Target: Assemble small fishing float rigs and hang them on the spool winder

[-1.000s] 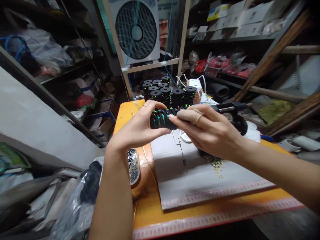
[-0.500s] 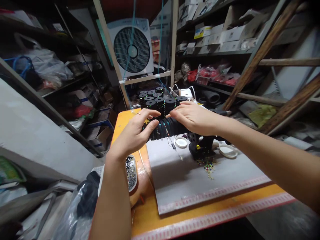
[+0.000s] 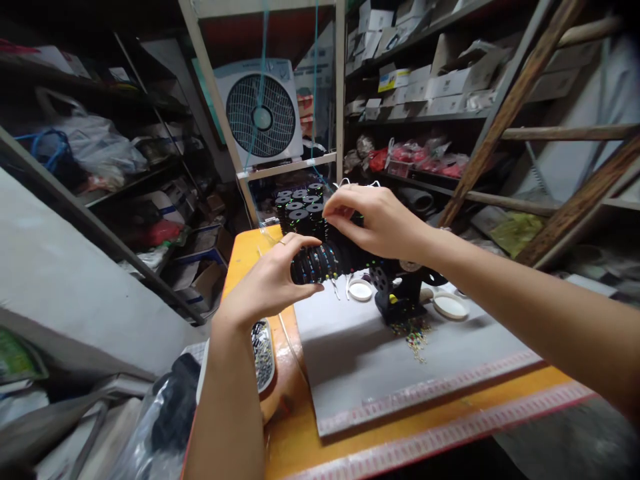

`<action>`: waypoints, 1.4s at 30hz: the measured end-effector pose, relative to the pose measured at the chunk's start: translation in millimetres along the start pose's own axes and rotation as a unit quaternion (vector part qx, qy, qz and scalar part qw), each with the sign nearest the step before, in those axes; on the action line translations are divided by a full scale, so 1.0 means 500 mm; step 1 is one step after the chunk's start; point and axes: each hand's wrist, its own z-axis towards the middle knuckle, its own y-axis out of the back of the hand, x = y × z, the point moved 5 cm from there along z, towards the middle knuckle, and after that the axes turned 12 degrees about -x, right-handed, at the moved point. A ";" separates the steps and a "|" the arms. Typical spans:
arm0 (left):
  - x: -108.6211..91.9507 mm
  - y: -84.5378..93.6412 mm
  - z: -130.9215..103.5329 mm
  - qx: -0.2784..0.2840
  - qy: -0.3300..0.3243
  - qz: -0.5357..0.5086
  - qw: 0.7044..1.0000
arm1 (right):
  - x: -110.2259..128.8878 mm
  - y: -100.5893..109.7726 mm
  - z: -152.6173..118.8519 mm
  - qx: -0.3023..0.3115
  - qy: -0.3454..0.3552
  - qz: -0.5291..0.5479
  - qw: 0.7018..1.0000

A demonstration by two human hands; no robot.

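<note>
A black roller [image 3: 320,263] lies sideways on a dark stand [image 3: 404,297], with beaded cords wound round its left part. My left hand [image 3: 270,277] curves round the roller's left end, thumb below and fingers above. Over the roller's right part, my right hand [image 3: 373,213] is raised with thumb and fingertips pinched together. Whatever is between those fingertips is too small or hidden to make out. Loose pale cord ends [image 3: 336,288] hang under the roller. Behind the hands stand several black spools [image 3: 299,215] with bright coloured specks.
A grey board [image 3: 360,380] covers much of the orange table [image 3: 280,453]. On it are a small white lid [image 3: 360,289], a larger white dish [image 3: 451,306] and scattered beads [image 3: 416,340]. A tray of small parts [image 3: 265,363] sits at left. A box fan [image 3: 261,117] stands behind.
My left hand has closed round the roller's left end. My right hand has lifted slightly and gone from loosely stretched fingers to a pinch. The beaded part of the roller has turned.
</note>
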 end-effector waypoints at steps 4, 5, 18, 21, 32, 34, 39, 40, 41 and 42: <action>0.003 -0.002 0.000 0.002 -0.006 -0.014 1.000 | 0.078 0.021 -0.065 0.032 0.192 0.033 0.980; 0.005 -0.002 -0.001 0.003 -0.007 -0.018 1.000 | 0.085 0.014 -0.081 0.058 0.224 0.011 0.973; 0.010 -0.002 -0.003 -0.004 -0.003 -0.033 0.999 | 0.068 0.030 -0.059 -0.119 0.046 0.149 0.981; 0.013 -0.002 -0.005 -0.013 0.016 -0.044 0.999 | 0.031 0.021 -0.028 -0.139 -0.091 0.210 0.964; 0.021 -0.003 -0.010 -0.016 0.048 -0.052 0.997 | 0.013 -0.025 0.020 -0.113 -0.154 0.261 0.946; 0.023 -0.004 -0.009 -0.016 0.045 -0.052 0.998 | 0.023 -0.021 0.016 -0.099 -0.138 0.254 0.952; 0.019 -0.002 -0.004 -0.009 0.023 -0.037 0.999 | 0.037 0.000 -0.008 -0.076 -0.120 0.233 0.962; 0.018 -0.002 -0.003 -0.009 0.020 -0.030 0.999 | 0.034 0.005 -0.013 -0.078 -0.121 0.228 0.963; 0.016 -0.002 -0.003 -0.009 0.017 -0.025 1.000 | 0.030 0.009 -0.017 -0.084 -0.124 0.225 0.963; 0.015 -0.001 -0.003 -0.008 0.014 -0.021 1.000 | 0.024 0.012 -0.020 -0.091 -0.130 0.224 0.962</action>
